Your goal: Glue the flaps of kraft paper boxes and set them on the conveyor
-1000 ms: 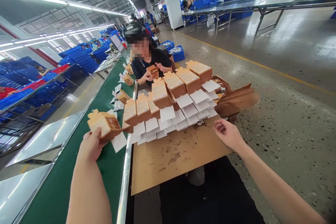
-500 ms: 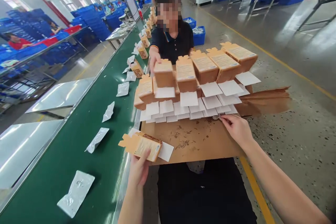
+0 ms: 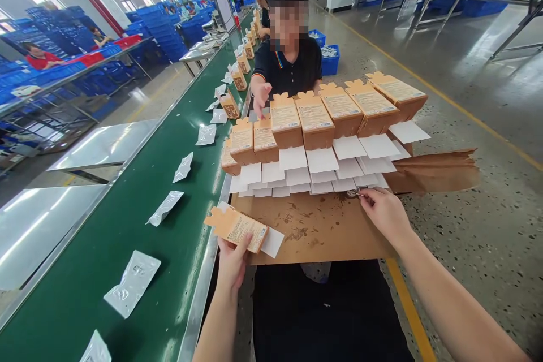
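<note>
My left hand (image 3: 233,260) grips a tan printed carton (image 3: 240,229), its cut flaps pointing left and a white flap sticking out at the right. Over the front part of the brown cardboard sheet (image 3: 322,237), my right hand (image 3: 384,212) pinches a small, thin, silvery thing (image 3: 353,193). Its kind is too small to make out. Just beyond that hand stand stacked rows of similar cartons (image 3: 314,124), with white flaps (image 3: 322,161) hanging toward me. A co-worker's hand (image 3: 260,99) is open behind the stack's left side.
Along my left runs a green conveyor belt (image 3: 169,260) with silvery sachets (image 3: 133,283) and upright cartons (image 3: 229,104) farther up. A co-worker (image 3: 297,65) faces me across the stack. Crumpled brown paper (image 3: 436,169) juts out to the right. Blue bins (image 3: 330,59) stand behind.
The co-worker has let go of a carton, which now rests in the stack's top row, and the hand has drawn back. The sachets sit farther up the belt; another appears at bottom left.
</note>
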Tool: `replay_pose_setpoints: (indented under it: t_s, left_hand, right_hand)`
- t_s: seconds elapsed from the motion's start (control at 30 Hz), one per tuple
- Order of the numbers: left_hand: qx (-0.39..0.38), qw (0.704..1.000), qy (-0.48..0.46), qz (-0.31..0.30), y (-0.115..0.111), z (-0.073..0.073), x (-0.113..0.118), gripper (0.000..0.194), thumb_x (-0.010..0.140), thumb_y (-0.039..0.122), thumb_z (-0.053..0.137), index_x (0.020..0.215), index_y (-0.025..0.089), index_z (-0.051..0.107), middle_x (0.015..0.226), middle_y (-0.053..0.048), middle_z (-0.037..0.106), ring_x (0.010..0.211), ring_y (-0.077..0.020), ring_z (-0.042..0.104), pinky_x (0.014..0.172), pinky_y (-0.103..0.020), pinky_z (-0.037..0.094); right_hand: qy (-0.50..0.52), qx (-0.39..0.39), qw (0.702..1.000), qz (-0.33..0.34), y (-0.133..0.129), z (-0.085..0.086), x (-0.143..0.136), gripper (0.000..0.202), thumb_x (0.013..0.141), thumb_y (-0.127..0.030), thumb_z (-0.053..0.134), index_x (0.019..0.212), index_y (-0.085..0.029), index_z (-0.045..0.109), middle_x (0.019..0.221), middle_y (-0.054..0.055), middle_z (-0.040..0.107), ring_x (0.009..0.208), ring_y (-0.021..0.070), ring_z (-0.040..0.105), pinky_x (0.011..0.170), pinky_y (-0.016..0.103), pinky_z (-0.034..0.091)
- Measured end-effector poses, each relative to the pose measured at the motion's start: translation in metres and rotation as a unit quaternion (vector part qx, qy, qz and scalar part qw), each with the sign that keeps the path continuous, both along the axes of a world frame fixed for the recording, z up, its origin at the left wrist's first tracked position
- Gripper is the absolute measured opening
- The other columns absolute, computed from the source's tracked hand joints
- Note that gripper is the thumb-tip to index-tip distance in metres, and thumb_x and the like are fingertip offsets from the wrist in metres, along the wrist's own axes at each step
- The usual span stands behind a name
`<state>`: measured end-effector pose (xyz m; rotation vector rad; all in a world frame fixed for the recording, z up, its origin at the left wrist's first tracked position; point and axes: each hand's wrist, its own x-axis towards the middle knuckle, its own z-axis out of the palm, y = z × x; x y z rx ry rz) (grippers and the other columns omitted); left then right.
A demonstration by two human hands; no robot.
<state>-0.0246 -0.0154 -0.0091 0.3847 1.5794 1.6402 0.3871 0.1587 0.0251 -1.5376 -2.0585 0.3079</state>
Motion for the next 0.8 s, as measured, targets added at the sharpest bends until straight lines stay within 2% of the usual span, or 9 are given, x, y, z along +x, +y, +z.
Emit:
replay_pose_setpoints:
  t_s: [0.1,0.23,0.33,0.43,0.5,0.57,0.67,0.8]
  left_hand:
    - [0.001,1.0,-0.009,0.01,0.003,-0.004,0.005,0.1,0.059,0.059,0.119,0.143,0.024,0.077,0.143,-0.018,0.085,0.134,-0.0422,0.084,0.114,-0.057,0.07]
    - [0.004,0.999,-0.014,0.033,0.006,-0.004,0.011,0.099,0.059,0.059,0.119,0.142,0.025,0.079,0.144,-0.017,0.085,0.139,-0.0444,0.082,0.117,-0.06,0.069]
    - [-0.006,1.0,-0.027,-0.006,0.005,0.003,0.015,0.096,0.066,0.054,0.118,0.149,0.028,0.076,0.151,-0.017,0.083,0.142,-0.0431,0.081,0.119,-0.059,0.069]
    - [-0.013,0.999,-0.024,-0.025,0.004,0.009,0.018,0.096,0.067,0.051,0.119,0.149,0.026,0.075,0.155,-0.019,0.081,0.147,-0.0435,0.078,0.123,-0.059,0.067]
    - [-0.014,1.0,-0.006,-0.022,0.005,0.013,0.023,0.098,0.066,0.054,0.119,0.149,0.025,0.075,0.155,-0.02,0.081,0.15,-0.0443,0.077,0.127,-0.061,0.063]
    - [-0.014,1.0,0.012,-0.017,0.006,0.016,0.028,0.102,0.064,0.059,0.118,0.15,0.025,0.075,0.154,-0.02,0.081,0.152,-0.0451,0.075,0.13,-0.064,0.06]
    - [-0.01,1.0,0.025,-0.012,0.006,0.021,0.034,0.107,0.06,0.065,0.118,0.15,0.026,0.074,0.153,-0.02,0.082,0.154,-0.0458,0.073,0.133,-0.066,0.058]
    - [-0.014,0.998,0.054,-0.017,0.001,0.022,0.036,0.105,0.063,0.063,0.117,0.15,0.023,0.073,0.15,-0.021,0.083,0.151,-0.0456,0.076,0.133,-0.067,0.057]
  right_hand:
    - [0.005,0.021,1.0,-0.013,-0.01,0.01,0.007,0.026,0.107,-0.032,0.065,0.095,-0.023,0.086,0.095,0.015,0.088,0.08,0.0303,0.084,0.076,0.042,0.068]
    - [0.066,0.113,0.989,-0.076,-0.046,0.025,0.018,0.024,0.11,-0.036,0.069,0.095,-0.029,0.086,0.084,0.009,0.085,0.07,0.0267,0.079,0.072,0.043,0.068]
    - [0.16,0.124,0.977,-0.065,-0.081,0.025,-0.004,0.018,0.111,-0.033,0.074,0.101,-0.032,0.088,0.084,0.006,0.086,0.068,0.0261,0.079,0.066,0.043,0.07]
    - [0.25,0.068,0.965,0.028,-0.112,0.01,-0.059,0.014,0.109,-0.028,0.078,0.1,-0.029,0.089,0.086,0.004,0.087,0.066,0.0216,0.079,0.06,0.036,0.07]
    - [0.29,0.014,0.952,0.102,-0.128,-0.007,-0.098,0.019,0.111,-0.024,0.074,0.098,-0.026,0.087,0.082,0.003,0.085,0.065,0.0183,0.077,0.057,0.03,0.067]
    - [0.296,-0.016,0.946,0.131,-0.139,-0.022,-0.128,0.022,0.113,-0.023,0.071,0.097,-0.026,0.086,0.08,0.003,0.082,0.063,0.0161,0.073,0.057,0.027,0.065]
    - [0.27,-0.021,0.95,0.158,-0.144,-0.036,-0.144,0.025,0.113,-0.019,0.067,0.095,-0.026,0.083,0.078,0.001,0.077,0.064,0.016,0.07,0.062,0.027,0.065]
    - [0.249,-0.024,0.957,0.147,-0.139,-0.039,-0.137,0.026,0.112,-0.018,0.067,0.093,-0.026,0.082,0.077,0.002,0.077,0.067,0.0174,0.07,0.068,0.03,0.066]
